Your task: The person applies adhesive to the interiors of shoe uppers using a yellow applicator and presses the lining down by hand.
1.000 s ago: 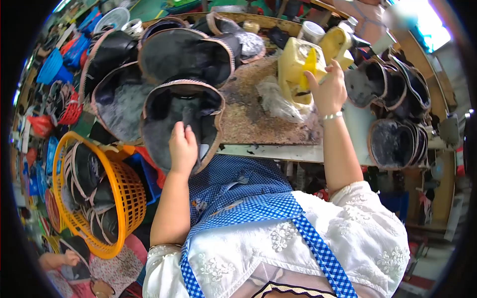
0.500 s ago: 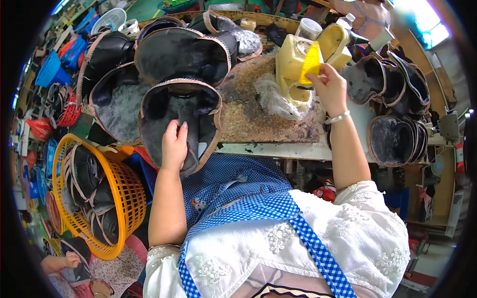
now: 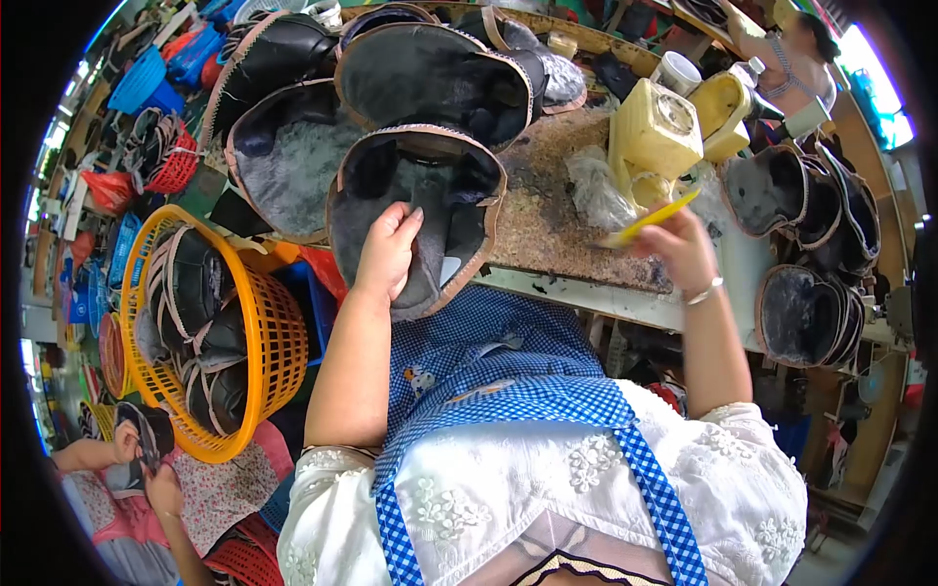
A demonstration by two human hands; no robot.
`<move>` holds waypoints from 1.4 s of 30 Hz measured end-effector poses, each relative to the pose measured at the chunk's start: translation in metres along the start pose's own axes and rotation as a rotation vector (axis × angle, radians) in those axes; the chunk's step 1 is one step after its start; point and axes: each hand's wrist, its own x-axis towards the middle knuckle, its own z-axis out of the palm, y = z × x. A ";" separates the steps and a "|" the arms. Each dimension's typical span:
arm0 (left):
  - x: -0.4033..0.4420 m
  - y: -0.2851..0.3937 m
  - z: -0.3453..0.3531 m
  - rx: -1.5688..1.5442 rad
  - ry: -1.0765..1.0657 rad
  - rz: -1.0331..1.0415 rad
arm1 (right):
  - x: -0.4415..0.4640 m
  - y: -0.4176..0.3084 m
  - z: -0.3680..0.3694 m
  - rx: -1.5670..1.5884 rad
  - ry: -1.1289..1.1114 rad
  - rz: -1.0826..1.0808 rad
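Observation:
My left hand [image 3: 387,256] pinches the near edge of a dark, fuzzy-lined piece [image 3: 376,186] with a stitched pale rim, at the front left of the worktable. In my right hand [image 3: 676,252] is a yellow tool [image 3: 657,217], seen nearly edge-on, with a darker end pointing left over the table. Just beyond that hand stands a cut-open cream plastic container [image 3: 657,127], with a crumpled clear plastic bag [image 3: 598,190] against its left side. More dark pieces [image 3: 430,78] lie stacked behind the held one.
An orange basket [image 3: 256,337] of similar pieces stands at the left. Stacks of dark pieces [image 3: 806,313] are on the right. A white tub [image 3: 676,73] sits at the back. One person [image 3: 796,63] is at the upper right, and another person's hands [image 3: 161,488] show at the lower left.
The yellow tool has come down and nearer with my right hand, turning from upright to slanted. My left hand keeps its hold on the dark piece. The view has shifted, so the table appears further right.

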 end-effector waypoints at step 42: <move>0.013 0.029 0.049 1.195 -0.222 0.850 | 0.077 -0.032 0.130 -1.520 -0.496 -0.494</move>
